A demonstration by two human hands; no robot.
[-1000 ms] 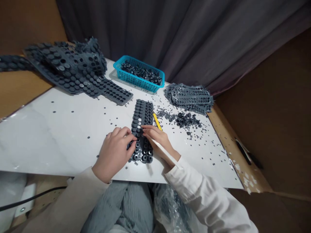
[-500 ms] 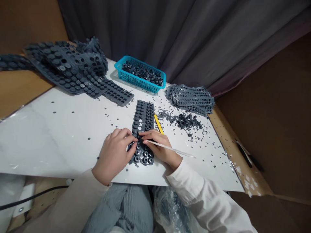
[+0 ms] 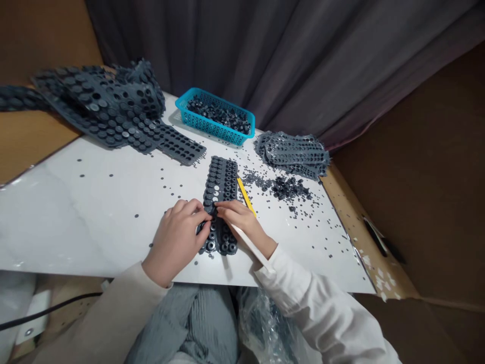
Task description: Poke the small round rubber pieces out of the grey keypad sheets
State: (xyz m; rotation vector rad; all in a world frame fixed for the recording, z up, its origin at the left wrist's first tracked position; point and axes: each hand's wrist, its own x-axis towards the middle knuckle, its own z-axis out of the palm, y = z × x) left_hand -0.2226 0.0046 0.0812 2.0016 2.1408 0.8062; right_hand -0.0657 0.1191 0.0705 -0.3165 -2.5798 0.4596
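From here, steady pressure with the left hand (image 3: 177,240) and a light touch with the right hand (image 3: 246,222) seem best. The dark studded strip (image 3: 223,174) lies under both sets of fingertips, running toward twelve o'clock. The right fingers clasp a slim white tool (image 3: 250,245); whether the left, at the strip's nine-o'clock edge, pinch anything, I can't tell.

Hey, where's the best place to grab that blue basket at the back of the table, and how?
Probably by the rim at its two short ends, one grip on each, coming from the near side. The blue basket stands upright, its lip offers an edge, and the gray curtain hangs behind it. Small dark pieces lie inside, so keep it level.
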